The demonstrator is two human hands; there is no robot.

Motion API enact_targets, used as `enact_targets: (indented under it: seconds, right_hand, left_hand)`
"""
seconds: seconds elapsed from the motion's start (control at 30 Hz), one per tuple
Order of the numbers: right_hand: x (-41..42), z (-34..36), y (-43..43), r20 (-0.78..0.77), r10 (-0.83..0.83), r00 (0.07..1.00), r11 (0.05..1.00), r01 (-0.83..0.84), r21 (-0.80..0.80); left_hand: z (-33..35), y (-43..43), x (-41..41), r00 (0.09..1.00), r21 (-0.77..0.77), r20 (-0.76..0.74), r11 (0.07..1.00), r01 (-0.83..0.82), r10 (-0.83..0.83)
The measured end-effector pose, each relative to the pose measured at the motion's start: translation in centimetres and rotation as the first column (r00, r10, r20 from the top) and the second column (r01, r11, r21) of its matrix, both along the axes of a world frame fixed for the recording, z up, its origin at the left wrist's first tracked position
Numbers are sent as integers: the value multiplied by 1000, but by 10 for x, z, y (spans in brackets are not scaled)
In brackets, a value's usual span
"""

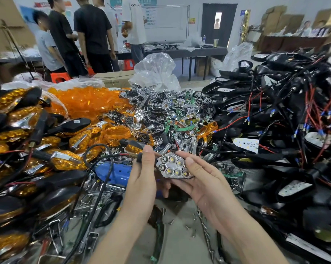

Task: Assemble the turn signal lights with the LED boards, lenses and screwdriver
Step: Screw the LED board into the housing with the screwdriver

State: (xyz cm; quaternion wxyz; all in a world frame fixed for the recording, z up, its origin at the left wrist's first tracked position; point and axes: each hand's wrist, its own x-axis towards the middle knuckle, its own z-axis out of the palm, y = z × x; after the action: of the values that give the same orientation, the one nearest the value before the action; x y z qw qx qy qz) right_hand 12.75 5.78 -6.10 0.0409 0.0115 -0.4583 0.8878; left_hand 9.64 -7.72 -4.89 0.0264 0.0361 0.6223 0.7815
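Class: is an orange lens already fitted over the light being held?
No, the light shows its bare chrome face, with no orange cover on it.

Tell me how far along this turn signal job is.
Done: a heap of finished amber lights on the left. In hand: left hand and right hand hold a light, LEDs showing, no lens yet. Left: it needs one of the orange lenses and the blue screwdriver, which lies idle; a big heap of black housings waits on the right.
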Motion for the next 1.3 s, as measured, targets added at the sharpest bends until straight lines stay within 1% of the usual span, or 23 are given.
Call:
enact_targets:
  seconds: [0.07,0.13,0.2,0.27,0.3,0.33,0.37,0.4,0.47,0.5,0.53,0.57,0.63,0.67,0.7,0.73,0.8,0.83,0.9,1.03,1.17,1.23,1.3]
  right_hand:
    - [1,2,1,-2,-18,1000,999,18,-28]
    - [1,4,0,4,-61,998,997,61,-51]
    - [2,8,-3,20,-111,994,993,112,-30]
    - [4,9,-7,103,-165,981,986,161,49]
    - [5,8,-7,153,-188,970,980,176,92]
    - [5,7,-6,195,-210,958,975,190,116]
    - [5,6,-4,221,-233,947,971,214,108]
    - [4,7,-1,230,-263,937,965,256,61]
    - [1,10,5,213,-303,929,937,331,-112]
    - [-2,12,8,207,-313,927,921,349,-174]
    - [-3,13,10,207,-319,925,913,358,-194]
    - [-3,14,10,209,-323,923,914,362,-184]
    - [-4,13,12,201,-329,923,912,366,-185]
    - [-4,13,12,193,-325,926,906,364,-217]
    - [-4,13,12,189,-317,929,897,359,-258]
    - [-3,14,12,186,-311,932,889,355,-290]
    - [-3,13,11,170,-305,937,884,345,-316]
    - [-4,12,11,165,-307,937,883,345,-317]
    - [-5,10,11,166,-308,937,883,346,-316]
    - [-7,7,12,178,-296,938,874,341,-347]
    - [-8,7,13,183,-285,941,869,334,-364]
    - [-9,8,13,191,-283,940,874,334,-352]
    - [-9,8,13,189,-280,941,877,331,-349]
  left_hand:
    - [5,-3,3,1000,-54,22,998,-17,18]
    - [9,1,7,997,-33,72,999,12,-10]
    - [12,12,14,982,88,178,995,41,-56]
    - [15,25,25,943,241,303,968,63,-136]
    - [17,30,31,922,281,339,956,91,-187]
    - [20,31,36,901,268,357,951,155,-247]
    - [25,30,40,876,190,358,944,269,-322]
    - [31,25,45,841,70,354,908,413,-410]
    - [43,10,48,742,-151,348,747,648,-573]
    - [50,2,46,708,-221,324,677,702,-627]
    - [57,-6,43,709,-276,271,654,705,-651]
    - [62,-12,38,749,-329,196,677,659,-633]
    - [69,-21,18,874,-454,36,771,447,-485]
    - [69,-24,6,920,-522,-36,793,315,-390]
    - [67,-26,-7,947,-604,-97,774,189,-307]
    - [61,-28,-20,957,-702,-145,708,80,-252]
    - [46,-28,-43,951,-871,-191,489,-51,-242]
    - [39,-26,-52,946,-918,-190,390,-76,-262]
    - [27,-19,-66,937,-961,-180,257,-102,-298]
    - [19,-3,-86,921,-974,-227,99,-205,-317]
    - [14,8,-91,902,-957,-168,-152,-245,-397]
    - [12,10,-92,892,-945,-139,-211,-249,-431]
    - [11,11,-94,891,-949,-134,-204,-242,-433]
